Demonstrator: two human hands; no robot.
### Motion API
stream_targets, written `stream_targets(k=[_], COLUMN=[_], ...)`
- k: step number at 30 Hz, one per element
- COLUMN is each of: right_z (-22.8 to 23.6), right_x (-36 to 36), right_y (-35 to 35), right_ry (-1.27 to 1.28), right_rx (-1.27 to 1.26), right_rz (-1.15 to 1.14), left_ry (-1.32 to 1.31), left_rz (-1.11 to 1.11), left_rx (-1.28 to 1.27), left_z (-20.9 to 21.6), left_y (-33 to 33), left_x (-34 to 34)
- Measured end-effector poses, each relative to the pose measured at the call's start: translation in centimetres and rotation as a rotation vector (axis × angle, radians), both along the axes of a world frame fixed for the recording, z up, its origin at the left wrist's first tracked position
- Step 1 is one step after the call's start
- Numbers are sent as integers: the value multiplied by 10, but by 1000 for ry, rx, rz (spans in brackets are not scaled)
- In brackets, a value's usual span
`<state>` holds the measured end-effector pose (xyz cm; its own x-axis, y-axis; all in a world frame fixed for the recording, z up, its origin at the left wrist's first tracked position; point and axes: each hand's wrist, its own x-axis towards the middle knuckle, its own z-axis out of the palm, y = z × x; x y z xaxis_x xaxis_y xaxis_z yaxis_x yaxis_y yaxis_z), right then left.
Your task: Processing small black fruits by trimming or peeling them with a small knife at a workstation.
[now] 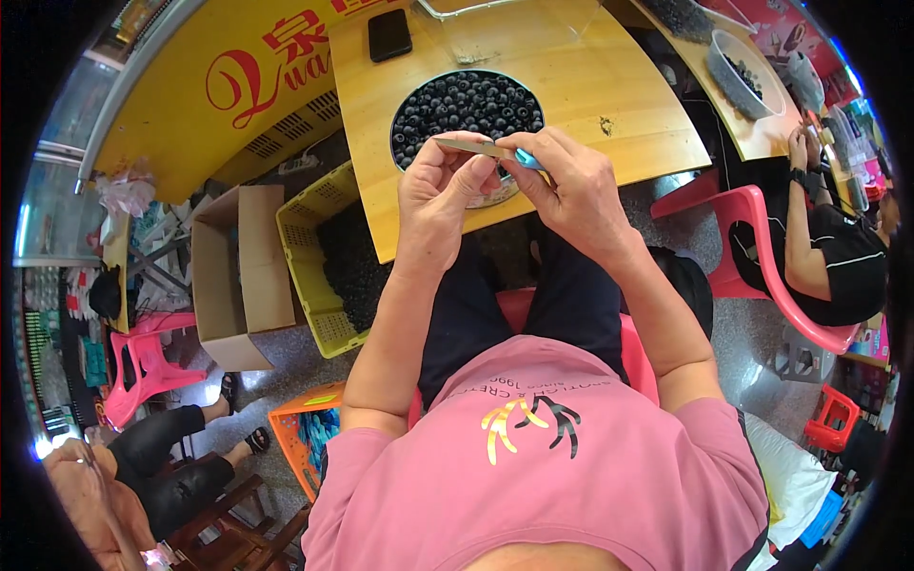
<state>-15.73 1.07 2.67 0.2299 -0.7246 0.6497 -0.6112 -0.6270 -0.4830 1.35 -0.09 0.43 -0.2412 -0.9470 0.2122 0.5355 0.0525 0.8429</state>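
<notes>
My right hand grips a small knife by its light blue handle. The blade points left and lies across the fingertips of my left hand. Those fingers are pinched together at the blade, and whatever sits between them is too small and covered to name. Just beyond both hands stands a round bowl full of dark, round, berry-sized pieces, several with a pale spot. My hands hide part of its near side.
A wooden table bears the bowl and a black phone. A yellow crate of dark pieces and a cardboard box stand left. At right, another person sits by a pink chair and a clear tub.
</notes>
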Motion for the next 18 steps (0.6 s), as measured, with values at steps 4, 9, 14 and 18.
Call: stream_targets(k=[4,9,14,18], right_z=[-1,-4,-23,3], right_x=[3,3,-7,10], right_y=[-3,-7,-25,-6], right_ry=[-11,-8,-88,-543], right_rx=[-54,-74,91,514], right_rz=[-3,-8,-218,61], left_ry=[13,38,107,23], left_rz=[26,33,78,169], left_rx=[-21,-75,-77,-14], left_z=[-2,3,8,-3], left_y=[-1,0,5,3], left_x=[0,0,3,6])
